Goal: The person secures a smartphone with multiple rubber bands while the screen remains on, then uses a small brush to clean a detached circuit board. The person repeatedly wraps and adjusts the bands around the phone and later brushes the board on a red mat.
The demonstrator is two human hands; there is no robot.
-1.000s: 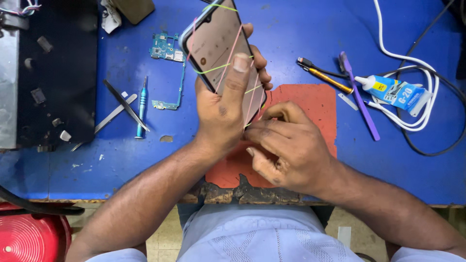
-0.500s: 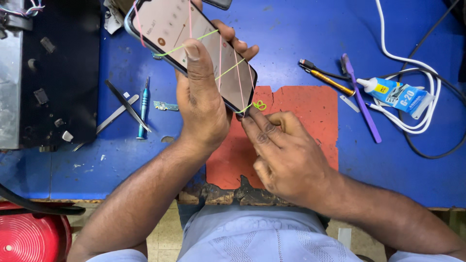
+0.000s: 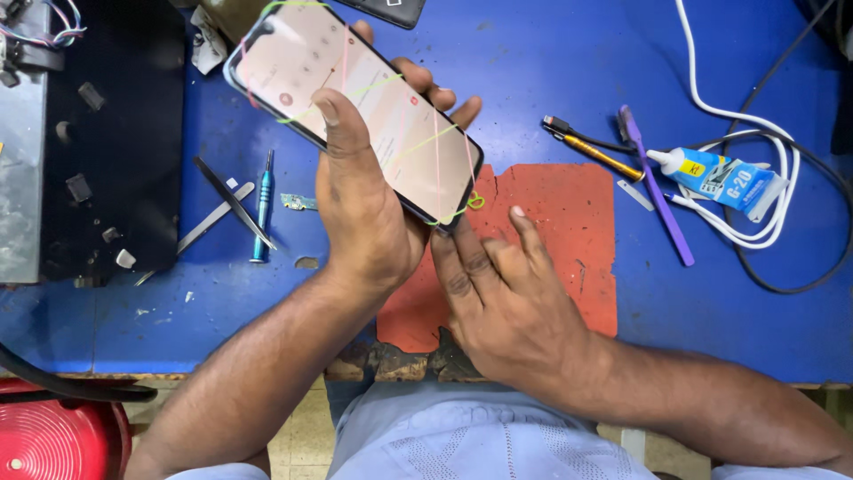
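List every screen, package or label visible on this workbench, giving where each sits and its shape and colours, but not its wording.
Phone screen: held in the left hand above the bench, long rounded rectangle, lit pale pink, crossed by coloured rubber bands.
Glue tube: lying at the right on the white cable, blue body with a yellow and red label, white nozzle.
Second device: top edge, dark, mostly cut off.

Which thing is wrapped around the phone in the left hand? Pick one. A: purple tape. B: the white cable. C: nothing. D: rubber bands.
D: thin coloured rubber bands cross the screen of the phone that the left hand holds above the blue table.
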